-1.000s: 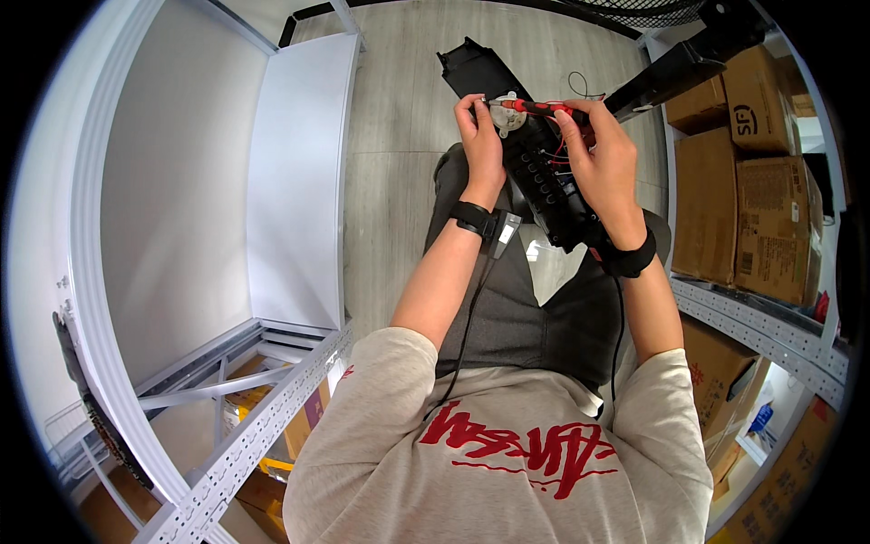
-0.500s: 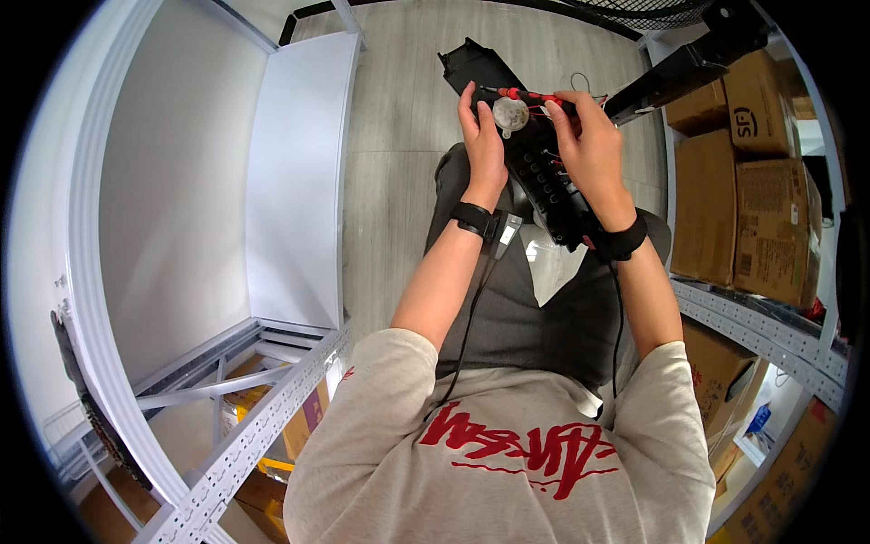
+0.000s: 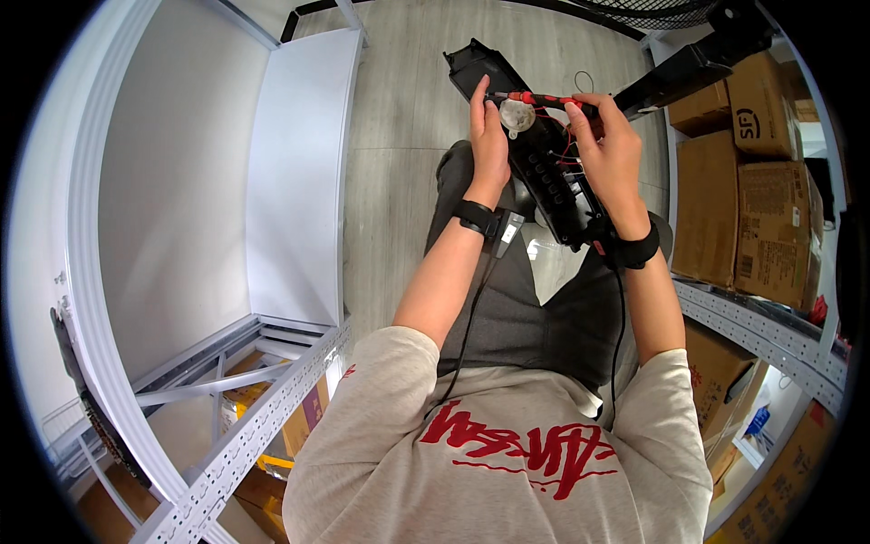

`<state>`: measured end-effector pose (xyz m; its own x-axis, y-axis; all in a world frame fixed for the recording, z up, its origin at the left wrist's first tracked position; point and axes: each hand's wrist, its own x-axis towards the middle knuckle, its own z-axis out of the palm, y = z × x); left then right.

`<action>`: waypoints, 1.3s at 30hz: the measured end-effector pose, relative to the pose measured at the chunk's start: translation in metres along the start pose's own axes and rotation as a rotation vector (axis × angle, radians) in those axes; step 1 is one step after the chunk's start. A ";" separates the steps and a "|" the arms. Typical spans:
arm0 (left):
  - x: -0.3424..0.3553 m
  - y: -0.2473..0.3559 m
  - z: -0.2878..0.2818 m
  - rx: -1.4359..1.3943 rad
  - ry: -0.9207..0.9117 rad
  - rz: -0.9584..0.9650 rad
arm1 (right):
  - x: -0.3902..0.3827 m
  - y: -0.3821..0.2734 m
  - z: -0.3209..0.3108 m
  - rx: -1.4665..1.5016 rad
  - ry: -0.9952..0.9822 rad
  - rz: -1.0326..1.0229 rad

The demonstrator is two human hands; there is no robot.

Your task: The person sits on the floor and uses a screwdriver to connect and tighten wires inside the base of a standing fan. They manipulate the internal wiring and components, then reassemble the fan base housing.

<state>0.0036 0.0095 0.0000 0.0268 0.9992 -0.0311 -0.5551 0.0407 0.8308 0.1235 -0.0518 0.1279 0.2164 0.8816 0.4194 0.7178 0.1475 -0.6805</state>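
Observation:
A long black plastic housing (image 3: 542, 178) lies slantwise over my lap, its row of round openings facing up. On it sits a round whitish disc-shaped part (image 3: 517, 118), with thin red wires (image 3: 569, 145) running beside it. My right hand (image 3: 613, 152) is closed round the handle of a red and black screwdriver (image 3: 542, 98), held across the housing with its tip to the left. At that tip, my left hand (image 3: 490, 150) brings thumb and forefinger together; what they pinch is too small to make out. A black strap circles each wrist.
A small grey box on a cable (image 3: 509, 230) hangs by my left wrist. At the right, cardboard boxes (image 3: 705, 208) fill a metal shelf. A black beam (image 3: 675, 82) reaches in from the upper right. A white panel (image 3: 299, 181) and metal frame stand at the left.
My right hand has shifted a little to the right and back with the screwdriver, showing more of the red wires. My left hand and the housing have moved slightly right.

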 end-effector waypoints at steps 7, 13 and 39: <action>-0.001 -0.006 0.000 0.090 0.041 0.028 | 0.001 0.002 -0.007 0.024 -0.004 -0.008; -0.001 -0.005 0.000 0.215 0.063 0.097 | -0.002 -0.001 -0.013 0.041 0.003 0.023; -0.002 0.008 0.001 0.115 0.168 0.022 | -0.018 0.003 -0.029 0.071 0.034 0.084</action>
<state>0.0001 0.0081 0.0072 -0.1290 0.9869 -0.0969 -0.4552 0.0278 0.8900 0.1407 -0.0803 0.1361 0.2965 0.8768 0.3785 0.6478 0.1066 -0.7543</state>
